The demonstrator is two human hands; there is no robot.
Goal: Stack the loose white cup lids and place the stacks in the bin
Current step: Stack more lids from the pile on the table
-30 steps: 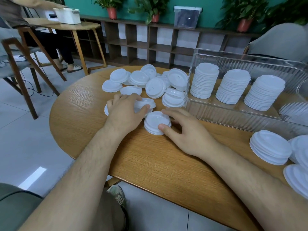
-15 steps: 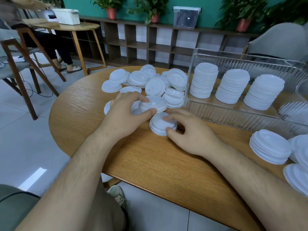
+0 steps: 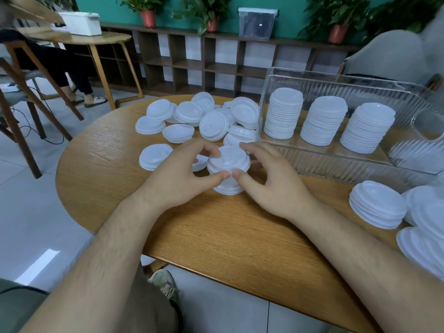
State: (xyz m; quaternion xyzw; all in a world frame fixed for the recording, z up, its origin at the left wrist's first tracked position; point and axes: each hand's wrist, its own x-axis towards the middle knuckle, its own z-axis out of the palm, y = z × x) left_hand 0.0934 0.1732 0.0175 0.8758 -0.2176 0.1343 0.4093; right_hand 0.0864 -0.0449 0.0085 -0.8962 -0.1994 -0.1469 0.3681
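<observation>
At frame centre, left hand and right hand both pinch a short stack of white lids, thumbs nearly meeting, on the wooden table.

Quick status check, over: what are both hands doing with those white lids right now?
Left hand and right hand both pinching the small lid stack on the table. Three stacks stand in the clear bin. Loose lids lie behind; nothing blocking.

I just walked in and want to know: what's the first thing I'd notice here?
Both hands, the left hand and right hand, cup a small stack of lids mid-table. Behind it lies a loose lid pile. To the right, a clear bin holds three tall stacks.
</observation>
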